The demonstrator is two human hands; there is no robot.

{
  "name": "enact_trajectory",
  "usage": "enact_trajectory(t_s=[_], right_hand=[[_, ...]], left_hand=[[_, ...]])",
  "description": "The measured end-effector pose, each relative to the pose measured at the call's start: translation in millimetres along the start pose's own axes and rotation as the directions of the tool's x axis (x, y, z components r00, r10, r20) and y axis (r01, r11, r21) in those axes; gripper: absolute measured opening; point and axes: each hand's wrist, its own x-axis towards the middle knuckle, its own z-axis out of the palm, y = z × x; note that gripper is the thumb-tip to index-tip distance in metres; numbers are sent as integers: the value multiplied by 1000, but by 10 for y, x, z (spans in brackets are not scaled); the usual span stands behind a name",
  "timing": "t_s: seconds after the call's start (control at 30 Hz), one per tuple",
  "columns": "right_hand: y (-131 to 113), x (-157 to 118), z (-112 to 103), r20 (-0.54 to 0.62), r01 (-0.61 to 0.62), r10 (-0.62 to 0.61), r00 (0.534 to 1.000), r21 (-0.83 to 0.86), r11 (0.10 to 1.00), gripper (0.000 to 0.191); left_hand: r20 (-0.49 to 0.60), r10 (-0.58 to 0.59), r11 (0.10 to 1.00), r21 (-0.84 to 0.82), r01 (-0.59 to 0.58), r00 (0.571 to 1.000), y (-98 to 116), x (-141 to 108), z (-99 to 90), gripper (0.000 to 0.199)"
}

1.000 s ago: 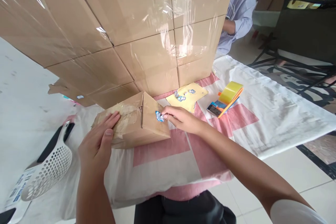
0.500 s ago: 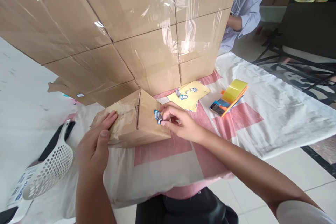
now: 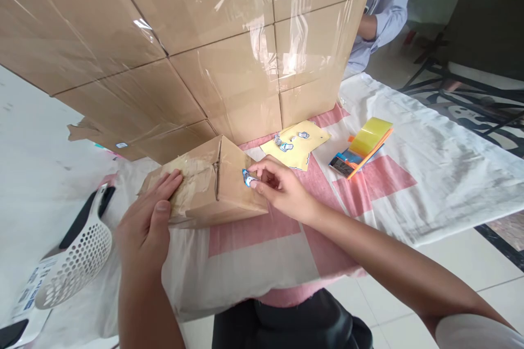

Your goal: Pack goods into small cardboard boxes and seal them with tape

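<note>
A small taped cardboard box (image 3: 196,196) lies on the cloth-covered table in front of me. My left hand (image 3: 149,218) rests flat on its left part, fingers stretched over the brown tape. At the box's right end panel, my right hand (image 3: 282,185) pinches a small blue-and-white sticker (image 3: 248,178) between thumb and forefinger. The sticker is against or very near the cardboard; whether it adheres I cannot tell. Just beyond the right hand, a yellow sheet (image 3: 301,155) bears several similar cut-out stickers.
Stacked large cardboard boxes (image 3: 229,76) wrapped in clear film stand behind. A tape dispenser (image 3: 362,147) with yellow tape lies right. A white perforated scoop (image 3: 77,262) is at left. Another person's sleeve (image 3: 393,16) shows beyond the boxes, near a dark chair (image 3: 487,32).
The right hand has shifted slightly, and the sticker now appears more turned and partly covered by the fingers. The left hand stays on the box. The view has moved a little.
</note>
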Motion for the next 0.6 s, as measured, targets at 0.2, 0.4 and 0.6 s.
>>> enact_trajectory(t_s=[0.2,0.4,0.6], right_hand=[[64,15,-13,-16,31,-33,999,-95,995,21],[62,55,-49,22,-63,63,998,-26,998,19],[38,70,-99,67,-73,72,995,18,997,20]], left_hand=[[-13,0,1000,14,0,1000,38,-2,15,39],[22,27,997,66,-29,999,36,18,19,39],[20,78,995,66,-79,997,-3,14,38,38]])
